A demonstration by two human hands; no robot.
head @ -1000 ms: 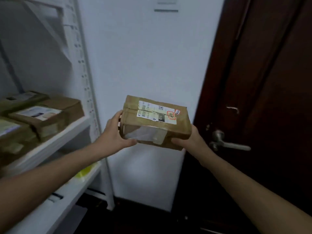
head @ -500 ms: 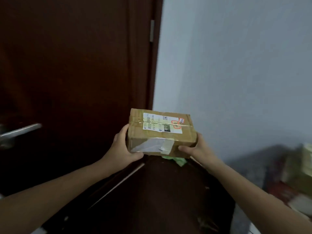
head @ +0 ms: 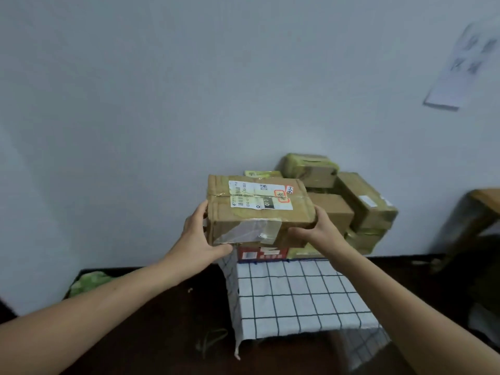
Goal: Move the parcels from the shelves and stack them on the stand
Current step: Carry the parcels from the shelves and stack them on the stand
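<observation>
I hold a brown cardboard parcel [head: 257, 212] with a white label and clear tape out in front of me. My left hand [head: 198, 236] grips its left end, thumb under the near bottom edge. My right hand [head: 315, 231] grips its right end. The parcel hangs over the back left part of the stand [head: 295, 293], which is draped in a white cloth with a dark grid. Several parcels [head: 359, 201] are stacked at the stand's back against the wall. A red box [head: 261, 254] lies just beneath the parcel I carry.
A pale wall rises behind the stand, with a paper sheet [head: 465, 63] pinned at upper right. A wooden table [head: 484, 201] stands at far right. The floor is dark, with a green bundle [head: 89, 282] at lower left.
My view has swung right, from the shelves past the dark door to the stand. Both hands keep the same grip on the parcel, which now hangs over the stand.
</observation>
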